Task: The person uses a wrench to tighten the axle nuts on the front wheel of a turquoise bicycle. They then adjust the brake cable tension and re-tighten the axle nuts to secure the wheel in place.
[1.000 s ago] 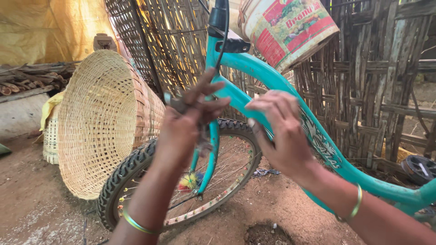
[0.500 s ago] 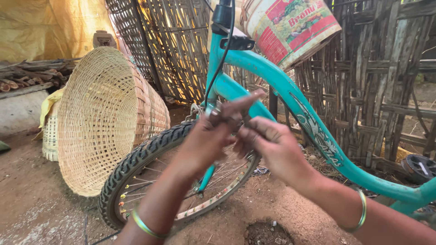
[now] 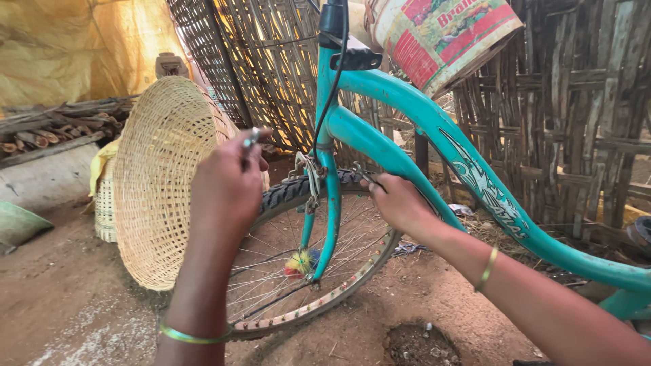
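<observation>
The left hand (image 3: 227,186) pinches a small metal piece (image 3: 251,139); the right hand (image 3: 399,201) touches the bicycle's brake (image 3: 359,174).

I am in a rustic village yard or shed, a makeshift outdoor work corner. A wall of woven split-bamboo lattice (image 3: 563,156) stands behind my teal steel-framed bicycle (image 3: 434,129), and the floor is bare reddish packed earth (image 3: 61,305). A large round cane basket (image 3: 159,183) leans on its side, cut firewood sticks (image 3: 54,129) are stacked nearby, and a yellow tarpaulin sheet (image 3: 74,47) hangs as a screen.
</observation>
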